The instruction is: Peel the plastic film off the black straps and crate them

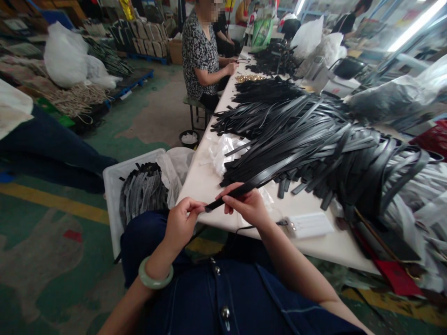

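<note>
A black strap [249,184] runs from the big pile of black straps [296,135] on the table toward my lap. Thumb and fingers of my left hand [183,218] pinch its narrow end, just off the table's edge. Farther up the same strap, my right hand [246,203] grips it between thumb and fingers, over the table's front edge. Behind my right hand, crumpled clear plastic [226,151] lies beside the pile. A pale green bangle [155,274] is on my left wrist.
A white bin [111,204] with bundled straps stands left of the table [199,186]. A white power strip [309,225] with a cable lies near the front edge. Farther along sits a person [200,56] on a stool. Someone's legs [52,149] are at the left.
</note>
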The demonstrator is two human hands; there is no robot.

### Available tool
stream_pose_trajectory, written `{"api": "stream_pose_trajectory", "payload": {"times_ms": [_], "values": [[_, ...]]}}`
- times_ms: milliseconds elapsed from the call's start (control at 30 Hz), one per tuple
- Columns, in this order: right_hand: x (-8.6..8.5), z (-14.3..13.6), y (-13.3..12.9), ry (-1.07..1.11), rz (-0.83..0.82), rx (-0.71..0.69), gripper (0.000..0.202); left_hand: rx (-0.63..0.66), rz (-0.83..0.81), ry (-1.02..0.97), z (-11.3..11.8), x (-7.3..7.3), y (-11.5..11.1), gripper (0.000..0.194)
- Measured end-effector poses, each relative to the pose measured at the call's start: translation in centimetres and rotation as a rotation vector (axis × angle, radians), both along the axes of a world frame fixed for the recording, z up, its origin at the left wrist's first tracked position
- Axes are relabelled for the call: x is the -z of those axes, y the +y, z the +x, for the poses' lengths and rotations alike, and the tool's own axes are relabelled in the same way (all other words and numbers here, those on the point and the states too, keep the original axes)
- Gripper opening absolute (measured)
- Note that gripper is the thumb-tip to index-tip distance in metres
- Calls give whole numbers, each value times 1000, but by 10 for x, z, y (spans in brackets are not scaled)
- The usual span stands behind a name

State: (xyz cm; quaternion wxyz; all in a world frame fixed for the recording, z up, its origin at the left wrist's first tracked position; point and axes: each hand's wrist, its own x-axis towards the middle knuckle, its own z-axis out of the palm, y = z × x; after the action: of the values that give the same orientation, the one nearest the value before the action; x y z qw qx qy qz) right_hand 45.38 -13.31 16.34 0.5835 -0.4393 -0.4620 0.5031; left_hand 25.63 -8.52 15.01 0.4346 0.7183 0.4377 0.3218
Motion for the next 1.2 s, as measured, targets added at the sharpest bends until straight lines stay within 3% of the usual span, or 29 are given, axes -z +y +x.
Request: {"api": "stream_pose_trajectory", "payload": {"times_ms": [167, 300, 367, 500, 667, 800, 900, 1067, 1200], "values": [[6, -11, 0, -121, -30, -44, 28, 80, -84, -25, 5, 3, 1, 16], [16, -8, 3, 122, -111, 234, 38, 96, -11, -21, 9, 5, 5, 16], [22, -9, 1, 151, -109, 292, 38, 68, 35, 7, 12, 7, 7, 15], [29, -10, -5, -10, -66, 62, 33, 53, 8, 79, 20, 9, 8, 13], [32, 8, -3, 2, -5, 403, 36, 108, -9, 63, 30, 6, 7, 13], [39, 6, -7, -321, 186, 255, 31, 123, 22, 70, 36, 6, 8, 12], [33, 12, -9, -392, 211, 248, 33, 140, -39, 71, 38, 8, 10, 11], [1, 39, -6, -497, 160, 347, 44, 302, -221, -57, 51, 3, 13, 16], [-6, 30, -15, -606, 158, 286, 45, 308, -423, -211, 72, -6, 9, 20]]}}
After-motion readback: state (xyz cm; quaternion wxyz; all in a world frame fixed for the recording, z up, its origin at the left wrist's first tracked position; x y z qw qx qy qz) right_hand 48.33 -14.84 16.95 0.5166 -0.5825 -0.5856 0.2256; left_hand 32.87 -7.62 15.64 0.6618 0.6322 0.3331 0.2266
